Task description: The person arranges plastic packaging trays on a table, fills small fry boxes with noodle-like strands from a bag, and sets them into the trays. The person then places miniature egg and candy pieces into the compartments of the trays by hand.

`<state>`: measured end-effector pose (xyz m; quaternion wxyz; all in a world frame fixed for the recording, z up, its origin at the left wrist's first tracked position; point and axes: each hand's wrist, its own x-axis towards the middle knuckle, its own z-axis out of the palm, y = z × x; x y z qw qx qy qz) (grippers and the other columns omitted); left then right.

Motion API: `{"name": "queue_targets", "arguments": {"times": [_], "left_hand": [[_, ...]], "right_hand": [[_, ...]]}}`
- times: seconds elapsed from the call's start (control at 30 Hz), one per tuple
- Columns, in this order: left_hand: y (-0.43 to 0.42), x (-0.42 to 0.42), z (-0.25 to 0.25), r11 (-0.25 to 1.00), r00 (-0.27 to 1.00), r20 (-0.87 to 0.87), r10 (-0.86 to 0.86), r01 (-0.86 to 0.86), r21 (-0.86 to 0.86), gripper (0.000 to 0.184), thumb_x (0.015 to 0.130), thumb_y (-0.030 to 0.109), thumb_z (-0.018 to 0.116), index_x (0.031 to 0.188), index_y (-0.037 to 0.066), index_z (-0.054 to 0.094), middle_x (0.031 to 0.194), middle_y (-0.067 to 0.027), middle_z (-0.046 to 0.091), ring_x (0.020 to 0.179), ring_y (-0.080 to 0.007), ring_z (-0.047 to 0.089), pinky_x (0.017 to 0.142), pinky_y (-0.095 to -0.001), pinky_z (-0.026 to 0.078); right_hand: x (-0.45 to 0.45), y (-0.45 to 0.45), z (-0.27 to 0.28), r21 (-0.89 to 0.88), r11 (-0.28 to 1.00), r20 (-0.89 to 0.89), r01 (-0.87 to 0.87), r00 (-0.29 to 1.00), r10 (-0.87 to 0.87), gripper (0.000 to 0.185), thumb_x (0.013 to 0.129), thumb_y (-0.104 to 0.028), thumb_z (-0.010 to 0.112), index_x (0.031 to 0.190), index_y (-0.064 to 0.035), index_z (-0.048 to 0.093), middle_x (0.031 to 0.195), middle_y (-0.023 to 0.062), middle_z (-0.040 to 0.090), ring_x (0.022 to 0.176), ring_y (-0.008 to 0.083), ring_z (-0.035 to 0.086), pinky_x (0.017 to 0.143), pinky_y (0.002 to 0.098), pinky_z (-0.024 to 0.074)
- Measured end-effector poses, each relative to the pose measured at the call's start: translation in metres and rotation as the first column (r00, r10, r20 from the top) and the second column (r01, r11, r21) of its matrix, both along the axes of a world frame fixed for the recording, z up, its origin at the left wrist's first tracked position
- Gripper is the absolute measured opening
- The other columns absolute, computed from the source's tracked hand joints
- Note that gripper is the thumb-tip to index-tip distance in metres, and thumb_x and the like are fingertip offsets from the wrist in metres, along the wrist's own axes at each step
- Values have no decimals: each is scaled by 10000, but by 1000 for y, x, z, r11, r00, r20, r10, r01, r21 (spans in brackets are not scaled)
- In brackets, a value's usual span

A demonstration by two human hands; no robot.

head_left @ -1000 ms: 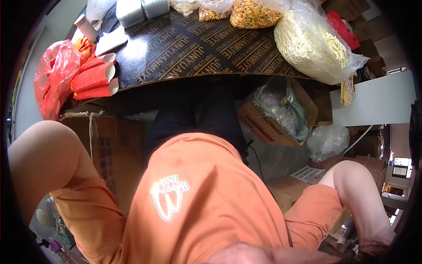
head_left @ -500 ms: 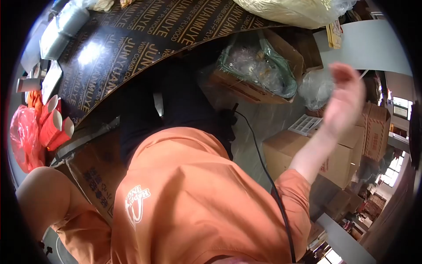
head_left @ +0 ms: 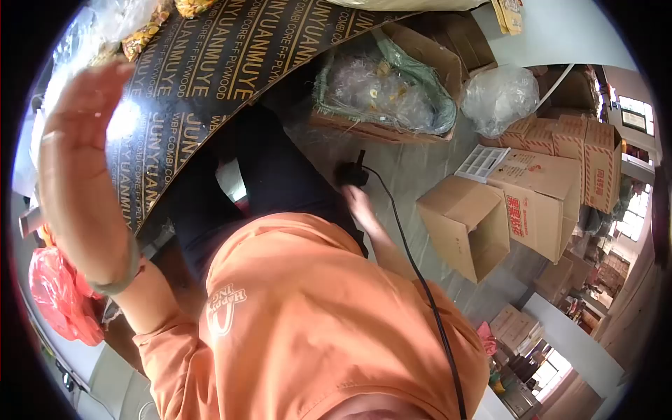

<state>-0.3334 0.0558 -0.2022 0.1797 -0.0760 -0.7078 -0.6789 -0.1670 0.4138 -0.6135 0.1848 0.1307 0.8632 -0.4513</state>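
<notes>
Near the tabletop [head_left: 231, 45], left hand [head_left: 78, 119] loosely curved

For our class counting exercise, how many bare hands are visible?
2. The left hand is at the picture's left, overlapping the printed tabletop in view; the right hand is near a black device, its fingertips unclear. No others show.

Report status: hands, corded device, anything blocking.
Left hand raised, open, nothing visible in it. Right hand low beside thigh, at black corded device; contact, grip unclear. Cable passes in front of shirt; nothing seen blocking hands.
</notes>
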Motion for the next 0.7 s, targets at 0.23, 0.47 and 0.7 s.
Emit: {"name": "queue_targets", "arguments": {"times": [0.23,0.47,0.7], "left_hand": [[14,45,-93,978,910,398,-116,174,-113,204,985,62,500,1115,-46,615,1103,-107,649,1050,-164,597,954,-272,433],[-42,125,-154,952,885,466,19,127,-280,208,987,66,502,1117,-56,609,1073,-112,651,1011,-172,618,919,-273,461],[-77,164,-255,711,894,443,72,265,-651,183,895,120,596,1023,0,649,973,-184,659,899,-334,647,817,-355,503]], "right_hand": [[-121,13,24,731,669,-100,-134,949,300,218,830,-179,608,1000,-71,691,1080,135,641,1135,304,537,1004,448,361],[-69,54,-48,572,790,621,-221,746,-241,275,895,-140,548,1132,-101,683,1245,99,631,1099,274,631,833,360,520],[-60,71,-51,509,708,695,-491,719,0,292,926,-179,514,1170,-147,673,1285,62,606,1140,219,606,872,325,499]]}}
